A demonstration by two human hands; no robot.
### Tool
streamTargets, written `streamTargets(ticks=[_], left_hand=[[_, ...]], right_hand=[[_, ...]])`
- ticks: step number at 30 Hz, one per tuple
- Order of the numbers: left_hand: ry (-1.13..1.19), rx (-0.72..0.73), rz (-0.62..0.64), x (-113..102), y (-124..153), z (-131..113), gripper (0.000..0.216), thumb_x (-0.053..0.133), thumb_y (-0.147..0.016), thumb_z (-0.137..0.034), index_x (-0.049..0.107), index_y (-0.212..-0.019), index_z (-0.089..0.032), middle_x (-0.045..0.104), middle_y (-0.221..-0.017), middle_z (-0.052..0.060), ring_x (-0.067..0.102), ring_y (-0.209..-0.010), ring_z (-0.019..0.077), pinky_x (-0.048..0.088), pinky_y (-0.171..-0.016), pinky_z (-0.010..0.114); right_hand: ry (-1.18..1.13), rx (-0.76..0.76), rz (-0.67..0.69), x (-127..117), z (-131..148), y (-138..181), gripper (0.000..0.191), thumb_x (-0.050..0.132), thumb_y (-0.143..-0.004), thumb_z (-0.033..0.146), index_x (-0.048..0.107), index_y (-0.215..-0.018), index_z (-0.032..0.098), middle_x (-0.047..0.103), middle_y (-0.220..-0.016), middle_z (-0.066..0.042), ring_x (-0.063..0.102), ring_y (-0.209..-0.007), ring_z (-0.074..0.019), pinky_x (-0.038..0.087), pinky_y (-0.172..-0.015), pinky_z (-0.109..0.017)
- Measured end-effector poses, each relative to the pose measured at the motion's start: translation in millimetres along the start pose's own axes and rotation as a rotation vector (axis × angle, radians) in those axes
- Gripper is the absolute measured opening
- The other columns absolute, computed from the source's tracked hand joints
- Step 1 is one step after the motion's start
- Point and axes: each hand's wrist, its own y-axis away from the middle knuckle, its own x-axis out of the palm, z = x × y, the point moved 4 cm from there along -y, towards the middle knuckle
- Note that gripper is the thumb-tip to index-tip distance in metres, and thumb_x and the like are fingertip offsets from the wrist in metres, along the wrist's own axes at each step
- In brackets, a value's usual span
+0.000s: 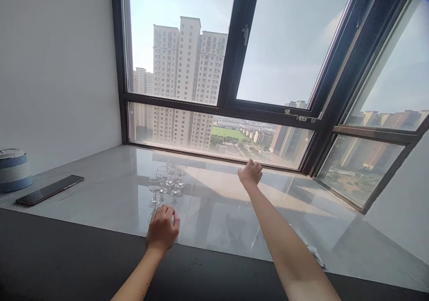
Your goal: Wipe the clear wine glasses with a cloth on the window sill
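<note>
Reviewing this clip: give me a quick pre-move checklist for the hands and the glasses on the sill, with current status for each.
1. Left hand on a clear wine glass at the near edge of the grey marble sill: grip cannot tell, the hand covers the glass.
2. Right hand free of objects: ok, it holds nothing.
3. Cluster of clear stemmed glasses upright: ok.
4. Glasses spaced apart: not ok, tightly grouped.
5. Black flat phone away from the glasses: ok.

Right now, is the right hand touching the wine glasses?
Apart. The head view shows the right hand well to the side of the wine glasses, bare sill between.
</note>
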Motion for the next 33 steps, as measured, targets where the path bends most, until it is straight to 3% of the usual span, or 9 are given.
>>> streamTargets(ticks=[3, 6, 9, 14, 19, 27, 33], left_hand=[[-0.003, -0.001, -0.001, 0, 0, 1, 0.018, 0.041, -0.086, -0.022, 0.057, -0.079, -0.02, 0.058, -0.087, 0.006, 0.053, -0.086, 0.0209, 0.041, -0.078, 0.034], [-0.003, 0.007, 0.005, 1, 1, 2, 0.019, 0.039, -0.087, -0.024, 0.056, -0.08, -0.02, 0.057, -0.086, 0.006, 0.053, -0.085, 0.0209, 0.041, -0.076, 0.033], [-0.008, 0.01, 0.003, 1, 1, 2, 0.019, 0.039, -0.087, -0.025, 0.056, -0.08, -0.021, 0.057, -0.086, 0.006, 0.054, -0.085, 0.021, 0.042, -0.075, 0.033], [-0.02, 0.008, -0.013, 2, 0, 2, 0.019, 0.039, -0.088, -0.023, 0.056, -0.079, -0.02, 0.057, -0.086, 0.005, 0.054, -0.085, 0.0206, 0.041, -0.076, 0.033], [-0.005, -0.011, -0.004, -1, 2, 0, 0.017, 0.04, -0.087, -0.021, 0.056, -0.079, -0.02, 0.057, -0.086, 0.006, 0.054, -0.085, 0.0205, 0.041, -0.077, 0.033], [0.027, -0.036, -0.017, -7, 3, -4, 0.016, 0.043, -0.084, -0.018, 0.058, -0.08, -0.019, 0.058, -0.086, 0.007, 0.053, -0.086, 0.0208, 0.04, -0.078, 0.034], [0.021, -0.016, -0.033, -5, 4, -3, 0.017, 0.042, -0.086, -0.019, 0.057, -0.081, -0.019, 0.057, -0.086, 0.006, 0.053, -0.086, 0.0204, 0.04, -0.078, 0.033]], right_hand=[[0.013, 0.121, 0.132, 5, -46, -16, 0.071, 0.061, -0.077, 0.043, 0.031, -0.137, 0.018, 0.038, -0.135, -0.022, 0.035, -0.125, -0.0372, 0.04, -0.09, -0.047], [-0.079, 0.151, 0.296, 18, -68, -17, 0.078, 0.058, -0.079, 0.048, 0.025, -0.142, 0.016, 0.042, -0.134, -0.023, 0.045, -0.119, -0.0354, 0.044, -0.085, -0.044], [-0.136, 0.124, 0.357, 27, -72, -11, 0.068, 0.056, -0.081, 0.04, 0.031, -0.139, 0.014, 0.052, -0.124, -0.02, 0.056, -0.107, -0.0301, 0.046, -0.08, -0.038], [-0.158, 0.096, 0.317, 31, -58, 0, 0.063, 0.058, -0.078, 0.034, 0.037, -0.134, 0.016, 0.051, -0.127, -0.017, 0.056, -0.11, -0.0295, 0.046, -0.081, -0.036], [-0.294, -0.054, 0.278, 30, -6, 32, 0.065, 0.059, -0.074, 0.036, 0.039, -0.133, 0.018, 0.056, -0.119, -0.012, 0.057, -0.106, -0.0261, 0.045, -0.083, -0.034], [-0.701, -0.398, 0.416, 23, 123, 137, 0.063, 0.064, -0.07, 0.038, 0.041, -0.126, 0.023, 0.059, -0.1, -0.003, 0.06, -0.086, -0.0197, 0.047, -0.074, -0.031], [-0.767, -0.475, 0.429, 24, 172, 173, 0.062, 0.067, -0.069, 0.033, 0.041, -0.124, 0.023, 0.059, -0.097, -0.003, 0.06, -0.087, -0.0195, 0.046, -0.077, -0.032]])
